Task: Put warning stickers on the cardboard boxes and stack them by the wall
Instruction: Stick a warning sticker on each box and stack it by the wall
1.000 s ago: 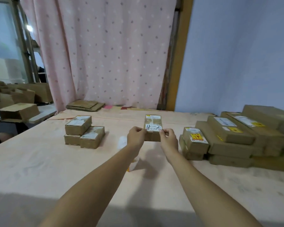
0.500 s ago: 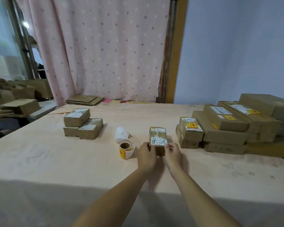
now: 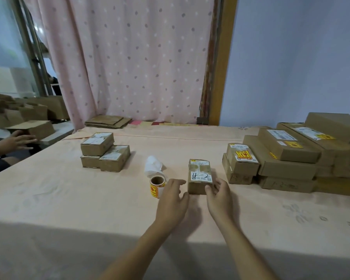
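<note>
Cardboard box (image 3: 200, 176) marked "4-2" by hand on its white label stands on the table (image 3: 69, 199), a little right of centre and just in front of the person wearing the head camera; its top carries no yellow warning sticker. The left hand (image 3: 173, 199) hovers at the box's near left corner, fingers (image 3: 176, 183) relaxed and slightly spread, holding nothing; whether the thumb touches the cardboard cannot be told. The right hand (image 3: 218, 197) holds the near right corner, thumb on the front face and fingers curled round the right side. Just left of the left hand a sticker roll (image 3: 157, 186) lies on its side, yellow-and-red labels showing; a loose curl of white backing paper (image 3: 154, 166) trails behind it. Farther left, well apart from the hands, a pile of small boxes (image 3: 104, 151) waits, one box resting on two others. To the right, a small stickered box (image 3: 242, 160) sits on another beside a stack of long boxes (image 3: 287, 156) set against the blue wall (image 3: 301, 57); several show yellow stickers. A pink dotted curtain (image 3: 133, 57) hangs behind the table, with flattened cardboard (image 3: 107, 121) at its foot. At the far left edge, another person's hand (image 3: 14, 141) reaches toward an open carton (image 3: 34, 128) on a separate surface.
</note>
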